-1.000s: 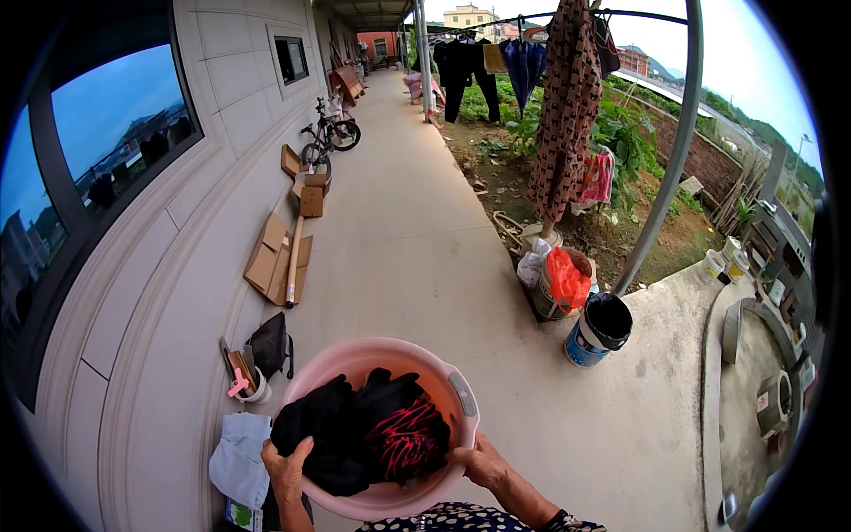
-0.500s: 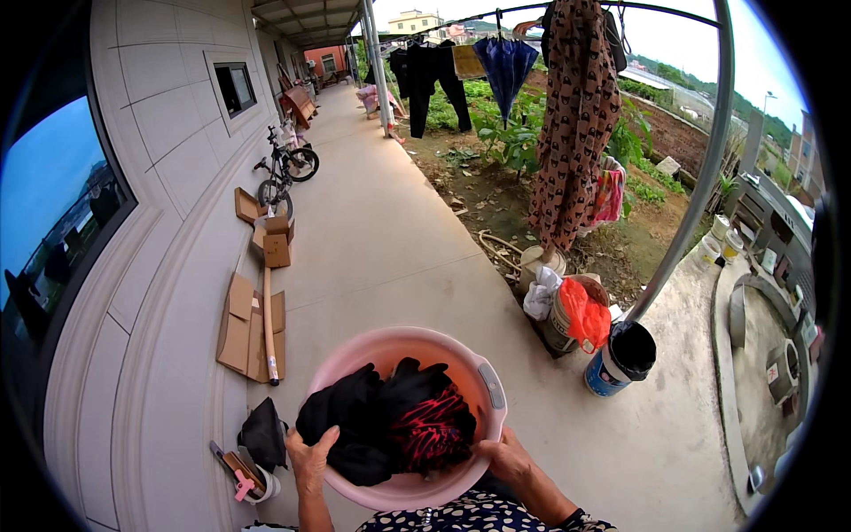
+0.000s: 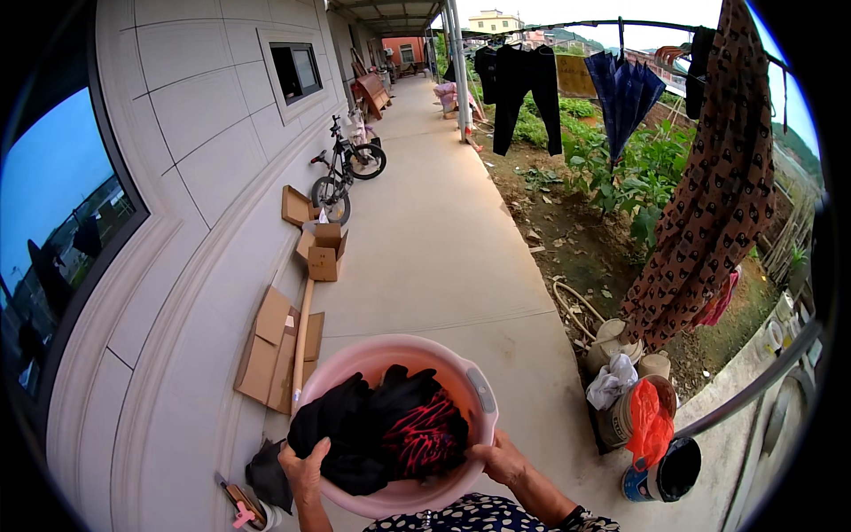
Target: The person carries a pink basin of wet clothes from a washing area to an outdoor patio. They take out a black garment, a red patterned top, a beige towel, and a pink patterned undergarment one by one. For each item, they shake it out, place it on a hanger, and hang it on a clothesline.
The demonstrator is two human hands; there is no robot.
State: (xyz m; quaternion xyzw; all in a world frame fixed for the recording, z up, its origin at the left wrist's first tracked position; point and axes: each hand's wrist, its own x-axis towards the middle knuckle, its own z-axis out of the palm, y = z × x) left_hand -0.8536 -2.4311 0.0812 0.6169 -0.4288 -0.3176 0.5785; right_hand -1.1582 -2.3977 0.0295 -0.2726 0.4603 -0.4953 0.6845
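Observation:
A pink plastic washbasin is held up in front of me at waist height. Inside it lies a heap of black clothes, with a black and red patterned garment on the right side. My left hand grips the near left rim, its thumb over the edge against the black cloth. On the right, my right hand is closed round the rim below the basin's grey handle patch. The fingers of both hands are partly hidden beneath the basin.
Flattened cardboard, an open box and a bicycle line the wall at left. Along the right edge stand buckets and a red plastic bag. Black trousers, a folded umbrella and brown patterned cloth hang from a line.
My view has turned right and moved closer to the hanging laundry; the bicycle and boxes appear shifted. The basin stays in both hands with the clothes in it.

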